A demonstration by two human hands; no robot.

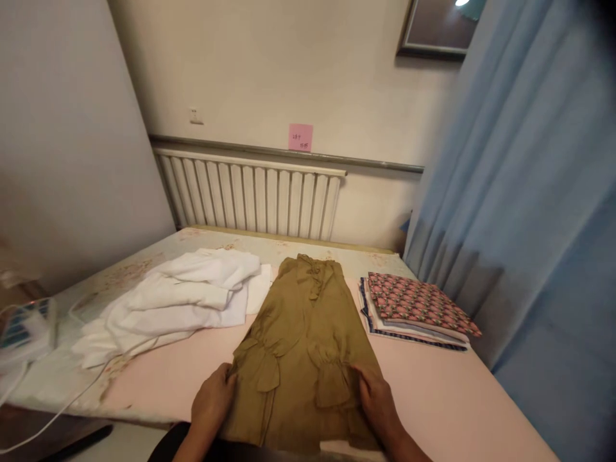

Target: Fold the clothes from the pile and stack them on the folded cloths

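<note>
An olive-brown garment [308,333] lies spread on the table, with a tie at its far end and two gathered, ruffled cuff-like parts on top. My left hand [214,394] is closed on its left edge, the fingertips partly hidden by the cloth. On the opposite side, my right hand [378,398] pinches the garment near the right ruffled part. The garment's near end hangs close to my body at the bottom of the view.
A crumpled white cloth [178,301] is on the left. Folded fabrics [418,305] are stacked on the right beside a blue curtain [520,192]. A white device with a cable [29,333] sits at the far left. A radiator [255,192] stands behind the table [433,391].
</note>
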